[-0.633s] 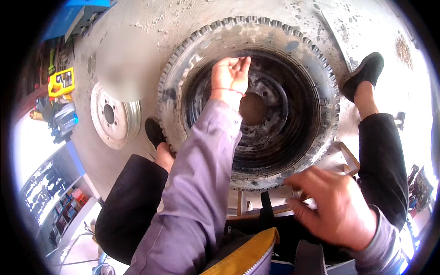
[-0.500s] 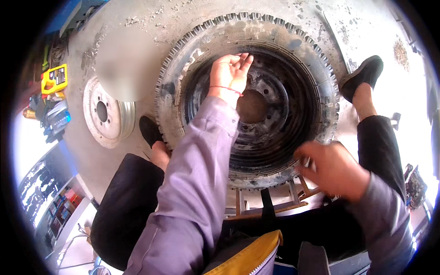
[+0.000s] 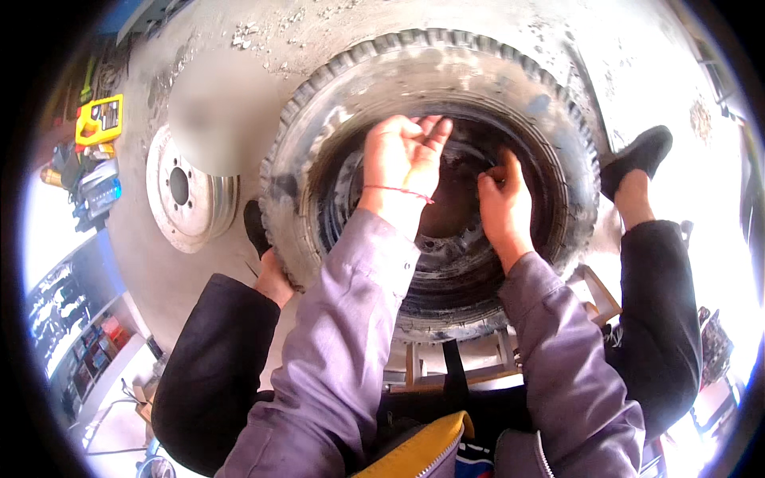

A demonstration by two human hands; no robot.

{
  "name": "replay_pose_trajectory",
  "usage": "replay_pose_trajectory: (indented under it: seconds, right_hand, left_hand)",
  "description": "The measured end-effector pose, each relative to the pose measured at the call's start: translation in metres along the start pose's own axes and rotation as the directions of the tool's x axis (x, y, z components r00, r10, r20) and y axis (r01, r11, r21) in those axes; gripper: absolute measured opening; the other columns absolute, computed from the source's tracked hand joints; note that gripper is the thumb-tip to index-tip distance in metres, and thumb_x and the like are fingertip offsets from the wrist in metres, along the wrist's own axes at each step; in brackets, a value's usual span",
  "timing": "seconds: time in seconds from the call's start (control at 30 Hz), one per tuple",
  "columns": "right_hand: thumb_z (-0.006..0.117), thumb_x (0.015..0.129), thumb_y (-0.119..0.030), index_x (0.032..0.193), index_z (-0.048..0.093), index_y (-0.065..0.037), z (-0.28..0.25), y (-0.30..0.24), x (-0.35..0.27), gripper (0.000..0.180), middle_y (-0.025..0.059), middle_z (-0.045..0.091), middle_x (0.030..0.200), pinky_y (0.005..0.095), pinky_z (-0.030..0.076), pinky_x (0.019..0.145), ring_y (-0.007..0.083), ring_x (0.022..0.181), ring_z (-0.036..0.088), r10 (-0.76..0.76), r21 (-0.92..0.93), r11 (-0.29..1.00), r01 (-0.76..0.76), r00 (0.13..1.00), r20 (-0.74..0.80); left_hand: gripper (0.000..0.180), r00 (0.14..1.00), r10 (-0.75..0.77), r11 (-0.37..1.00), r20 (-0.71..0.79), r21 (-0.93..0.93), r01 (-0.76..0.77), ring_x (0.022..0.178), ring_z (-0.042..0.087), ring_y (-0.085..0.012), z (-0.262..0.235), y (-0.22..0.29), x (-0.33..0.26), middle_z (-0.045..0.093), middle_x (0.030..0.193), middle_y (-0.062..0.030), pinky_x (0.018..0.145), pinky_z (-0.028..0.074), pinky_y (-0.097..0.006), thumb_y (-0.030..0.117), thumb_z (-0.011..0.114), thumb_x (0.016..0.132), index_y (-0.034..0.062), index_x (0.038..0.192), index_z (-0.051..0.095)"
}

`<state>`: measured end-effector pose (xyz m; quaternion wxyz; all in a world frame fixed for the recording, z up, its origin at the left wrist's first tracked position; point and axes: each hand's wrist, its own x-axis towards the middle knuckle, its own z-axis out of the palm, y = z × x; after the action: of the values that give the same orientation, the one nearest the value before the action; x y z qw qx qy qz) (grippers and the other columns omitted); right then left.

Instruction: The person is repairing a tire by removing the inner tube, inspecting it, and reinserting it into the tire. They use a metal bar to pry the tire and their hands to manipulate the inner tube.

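A large tyre (image 3: 335,95) with chunky tread lies in front of me, a black steel wheel rim (image 3: 430,275) inside it. My left hand (image 3: 398,163), with a thin red cord at the wrist, is over the rim's upper left part. Its fingers are bent and pressed together; whatever they hold is hidden. To its right, my right hand (image 3: 508,207) hangs over the rim's right side. Thumb and fingers curl inward there, and I cannot make out what is between them. The dark central hole (image 3: 458,199) of the rim shows between my hands.
A white wheel rim (image 3: 171,191) leans at the left beside a blurred patch. Past it are a yellow tool case (image 3: 99,119) and assorted tools. A long bar (image 3: 590,92) lies at the upper right. My feet flank the tyre; a small wooden frame (image 3: 470,374) stands at its near edge.
My right hand has moved up and left from the tyre's lower right edge to over the rim. My left hand stays over the rim. The whole view has shifted slightly.
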<state>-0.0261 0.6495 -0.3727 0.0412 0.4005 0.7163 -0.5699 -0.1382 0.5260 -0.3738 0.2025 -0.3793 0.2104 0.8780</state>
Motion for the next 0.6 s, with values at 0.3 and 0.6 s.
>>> replay_pose_trajectory:
  seconds: [0.3,0.6]
  right_hand:
    - [0.058,0.090,-0.017,0.111,0.054,-0.002,-0.030,-0.093,-0.090,0.025,0.0124,0.058,0.119,0.0432,0.040,0.110,0.0281,0.116,0.053,-0.007,0.948,-0.122,-0.295,0.955,0.297]
    - [0.056,0.088,-0.016,0.099,0.055,-0.008,-0.064,-0.146,-0.218,0.013,0.0064,0.058,0.114,0.0510,0.033,0.113,0.0247,0.117,0.051,-0.478,0.926,0.006,-0.379,0.812,0.335]
  left_hand:
    - [0.013,0.994,0.084,0.996,0.065,-0.030,-0.082,0.088,0.056,-0.0329,0.032,0.042,-0.171,0.056,0.098,-0.0228,0.072,0.050,-0.038,0.001,0.049,0.080,-0.0055,0.092,0.049]
    - [0.026,0.852,0.210,0.947,0.480,0.116,-0.299,0.109,0.060,-0.0321,0.006,0.056,-0.324,0.064,0.113,-0.0179,0.100,0.046,-0.048,0.013,0.048,0.089,-0.0008,0.109,0.057]
